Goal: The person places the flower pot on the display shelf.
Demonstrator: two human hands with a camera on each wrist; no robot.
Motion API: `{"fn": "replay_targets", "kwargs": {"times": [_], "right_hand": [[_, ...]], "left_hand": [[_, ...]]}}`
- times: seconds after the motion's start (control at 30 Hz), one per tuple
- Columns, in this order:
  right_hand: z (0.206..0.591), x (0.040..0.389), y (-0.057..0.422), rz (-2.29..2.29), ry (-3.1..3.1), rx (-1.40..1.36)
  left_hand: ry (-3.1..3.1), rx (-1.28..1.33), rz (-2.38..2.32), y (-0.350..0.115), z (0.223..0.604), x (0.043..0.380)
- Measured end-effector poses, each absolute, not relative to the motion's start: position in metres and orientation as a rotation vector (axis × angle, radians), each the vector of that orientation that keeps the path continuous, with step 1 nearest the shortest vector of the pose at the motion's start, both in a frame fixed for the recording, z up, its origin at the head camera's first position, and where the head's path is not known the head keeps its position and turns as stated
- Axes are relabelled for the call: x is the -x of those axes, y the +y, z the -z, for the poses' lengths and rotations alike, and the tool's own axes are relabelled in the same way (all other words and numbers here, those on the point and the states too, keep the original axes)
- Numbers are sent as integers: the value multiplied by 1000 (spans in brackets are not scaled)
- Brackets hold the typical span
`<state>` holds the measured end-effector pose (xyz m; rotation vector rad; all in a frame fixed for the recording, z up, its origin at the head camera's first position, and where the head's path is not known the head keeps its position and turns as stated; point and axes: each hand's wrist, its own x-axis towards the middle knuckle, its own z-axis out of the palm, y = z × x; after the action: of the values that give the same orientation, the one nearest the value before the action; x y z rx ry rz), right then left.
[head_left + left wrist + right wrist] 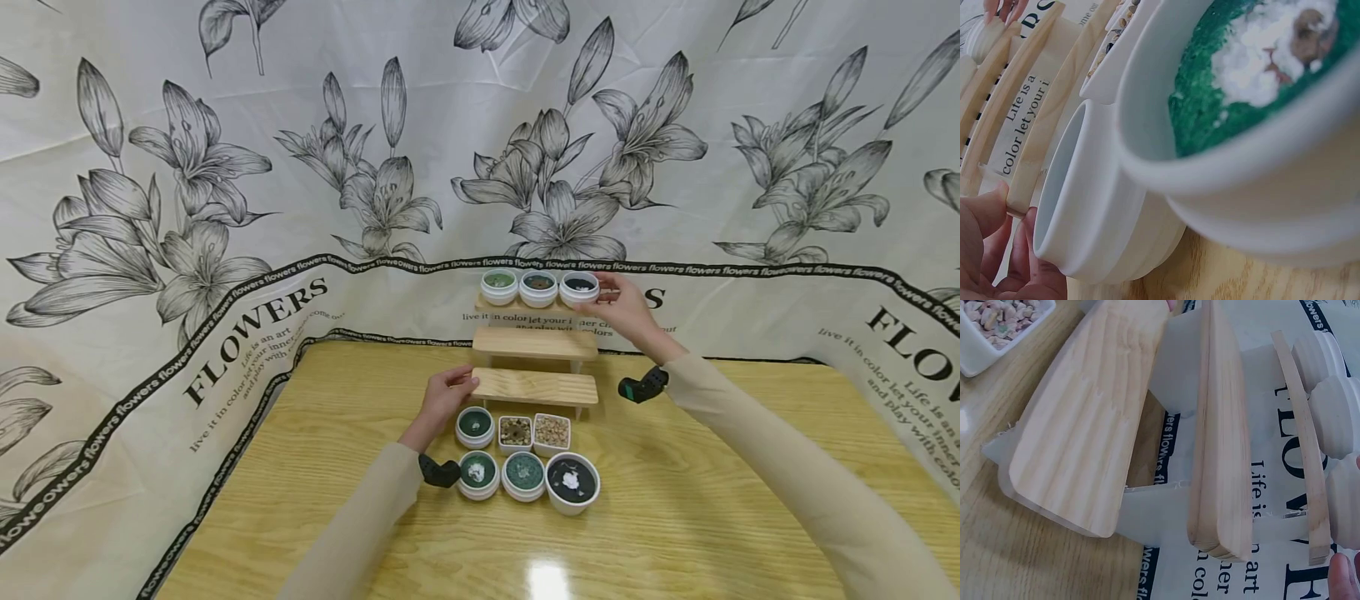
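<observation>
The stand [536, 343] has 3 wooden steps on pale supports, rising toward its back. At its left front corner, the left hand [442, 396] is nearly closed, thumb above and fingers below, pinching the end of the lowest step [536, 386]. At the right end of the stand's top step, the right hand [628, 310] is partly closed, its fingers curved around the side of a white pot with black contents [577, 298] and a little white on top.

Also on the stand's top step are a white pot with light green contents [499, 295] at the left and a white pot with a brown centre [537, 295] in the middle. The 3 pots stand side by side.

In front of the stand, 6 containers form 2 rows on the desk [675, 500]. The row nearer the stand has a round dark green pot [475, 427], a square tub of mixed pebbles [515, 434] and a square tub of pale pebbles [552, 432]. The row farther from it has a green pot with a white heap [477, 475], a speckled green pot [523, 475] and a larger black-filled pot [572, 487], also topped with white. Behind the stand hangs a flower-printed cloth [420, 108].
</observation>
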<state>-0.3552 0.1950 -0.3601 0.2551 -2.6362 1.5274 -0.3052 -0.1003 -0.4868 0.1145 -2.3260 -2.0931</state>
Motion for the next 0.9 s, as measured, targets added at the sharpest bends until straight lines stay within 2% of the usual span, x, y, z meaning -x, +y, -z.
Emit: {"fn": "replay_targets", "kwargs": {"times": [0.47,0.9], "right_hand": [[368,327,203,-1530,-2613,-236],[392,289,198,-1561,-2548,-351]], "left_hand": [[-2361,-193,2092,-98,483,303],[-2337,-179,2097,-97,485,304]]}}
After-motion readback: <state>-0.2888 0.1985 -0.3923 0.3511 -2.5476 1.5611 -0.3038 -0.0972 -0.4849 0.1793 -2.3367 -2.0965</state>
